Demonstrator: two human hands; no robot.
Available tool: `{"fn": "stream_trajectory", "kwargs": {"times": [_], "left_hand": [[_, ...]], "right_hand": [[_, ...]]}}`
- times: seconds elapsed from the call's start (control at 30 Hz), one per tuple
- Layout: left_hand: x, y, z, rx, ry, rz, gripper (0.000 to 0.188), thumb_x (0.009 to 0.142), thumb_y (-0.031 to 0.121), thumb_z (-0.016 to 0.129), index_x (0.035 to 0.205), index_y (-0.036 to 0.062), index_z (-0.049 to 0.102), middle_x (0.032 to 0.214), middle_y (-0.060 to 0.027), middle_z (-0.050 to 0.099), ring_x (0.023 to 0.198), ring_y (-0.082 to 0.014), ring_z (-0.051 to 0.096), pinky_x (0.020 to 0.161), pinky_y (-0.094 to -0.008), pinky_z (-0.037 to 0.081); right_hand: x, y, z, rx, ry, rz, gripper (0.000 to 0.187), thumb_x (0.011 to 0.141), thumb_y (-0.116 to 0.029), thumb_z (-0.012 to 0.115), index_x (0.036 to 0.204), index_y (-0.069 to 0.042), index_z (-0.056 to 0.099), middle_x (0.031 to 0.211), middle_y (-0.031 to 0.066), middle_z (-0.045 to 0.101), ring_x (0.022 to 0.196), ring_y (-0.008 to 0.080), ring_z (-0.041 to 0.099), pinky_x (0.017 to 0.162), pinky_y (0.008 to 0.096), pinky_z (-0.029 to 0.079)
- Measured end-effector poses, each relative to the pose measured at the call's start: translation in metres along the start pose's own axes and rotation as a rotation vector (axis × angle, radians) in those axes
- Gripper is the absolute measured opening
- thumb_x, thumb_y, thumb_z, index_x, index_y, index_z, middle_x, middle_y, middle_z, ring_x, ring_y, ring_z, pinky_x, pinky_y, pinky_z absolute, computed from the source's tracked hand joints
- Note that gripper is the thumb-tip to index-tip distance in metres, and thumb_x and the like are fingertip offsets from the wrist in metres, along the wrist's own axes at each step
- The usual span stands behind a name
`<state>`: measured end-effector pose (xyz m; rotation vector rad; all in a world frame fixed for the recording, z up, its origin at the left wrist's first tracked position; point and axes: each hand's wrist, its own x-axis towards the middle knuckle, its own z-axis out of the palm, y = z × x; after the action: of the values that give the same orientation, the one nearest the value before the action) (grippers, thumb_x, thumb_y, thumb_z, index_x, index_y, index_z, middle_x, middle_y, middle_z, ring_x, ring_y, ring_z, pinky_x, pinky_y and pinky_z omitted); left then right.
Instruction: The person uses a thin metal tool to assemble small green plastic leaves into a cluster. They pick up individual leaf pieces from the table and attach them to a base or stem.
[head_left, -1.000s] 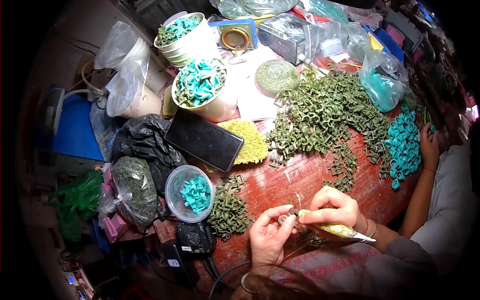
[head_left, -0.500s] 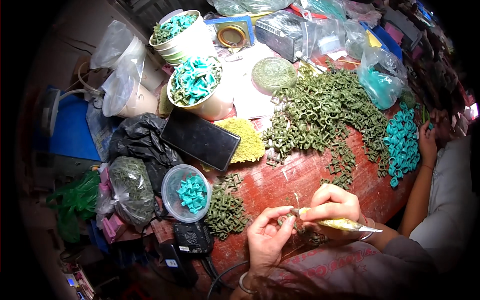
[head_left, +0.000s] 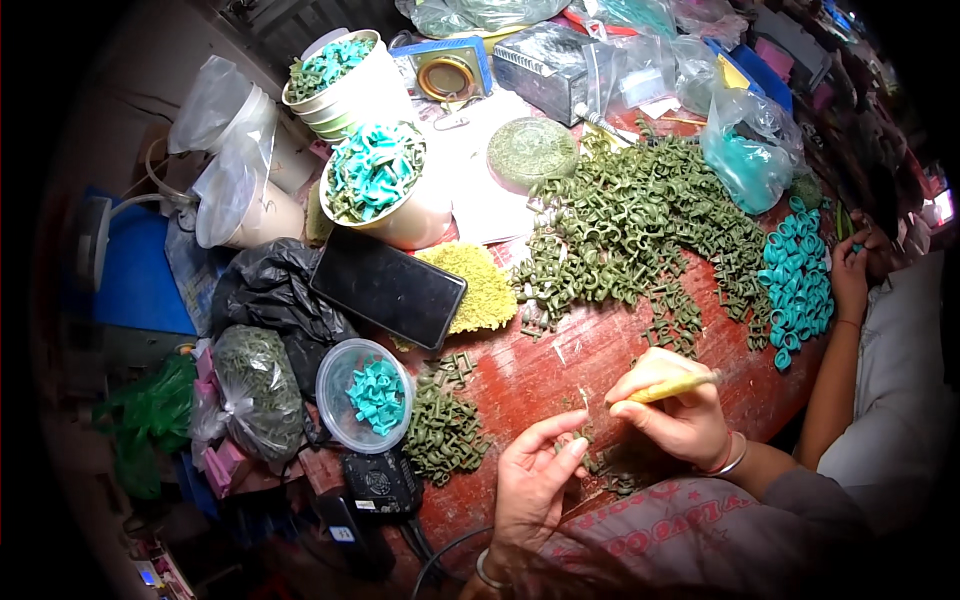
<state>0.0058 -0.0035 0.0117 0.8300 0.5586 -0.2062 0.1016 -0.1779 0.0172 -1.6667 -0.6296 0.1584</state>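
Near the table's front edge my left hand [head_left: 530,482] has its thumb and forefinger curled together. A small dark green piece [head_left: 587,434] shows at its fingertips, partly hidden. Just to the right, my right hand [head_left: 680,418] grips a slim tool with a yellowish handle [head_left: 674,386], slanting up to the right; its working tip cannot be made out. A small gap separates the two hands. Beyond them spreads a large heap of green ring-shaped pieces [head_left: 620,225]. A smaller heap of green pieces [head_left: 442,430] lies left of my left hand.
A clear tub [head_left: 328,400] with teal pieces stands at left, by a black phone [head_left: 388,290] on a yellow mat [head_left: 488,292]. Filled white buckets [head_left: 420,215] stand behind. Teal rings [head_left: 797,290] lie at right, near another person's hand [head_left: 850,265]. Cables run along the front left.
My right hand has drawn slightly away from the left and turned, so the tool's rear end now points up to the right. The left hand stays nearly in place. The view has shifted slightly.
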Motion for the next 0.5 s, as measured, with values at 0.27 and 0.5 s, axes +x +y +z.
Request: {"fn": "stream_trajectory", "kwargs": {"times": [0.27,0.5], "left_hand": [[0.001,0.002,-0.001,-0.078,-0.018,-0.041,0.030,0.091,-0.005,0.062,0.121,-0.0076,0.060,0.094,-0.0087,0.065,0.077,-0.0108,0.059,0.072,-0.0232,0.049],[0.002,-0.002,-0.004,-0.091,-0.031,-0.002,0.031,0.091,-0.005,0.062,0.121,-0.0076,0.059,0.095,-0.0087,0.065,0.077,-0.0107,0.059,0.072,-0.0228,0.049]], "right_hand": [[0.004,-0.010,-0.002,-0.140,-0.068,-0.123,0.015,0.079,-0.002,0.079,0.091,-0.006,0.071,0.083,0.0030,0.069,0.072,0.0201,0.063,0.063,0.0311,0.051],[0.002,-0.010,0.000,-0.116,-0.127,-0.103,0.017,0.079,-0.001,0.079,0.093,-0.007,0.071,0.084,0.0064,0.064,0.074,0.0196,0.063,0.063,0.0300,0.052]]}}
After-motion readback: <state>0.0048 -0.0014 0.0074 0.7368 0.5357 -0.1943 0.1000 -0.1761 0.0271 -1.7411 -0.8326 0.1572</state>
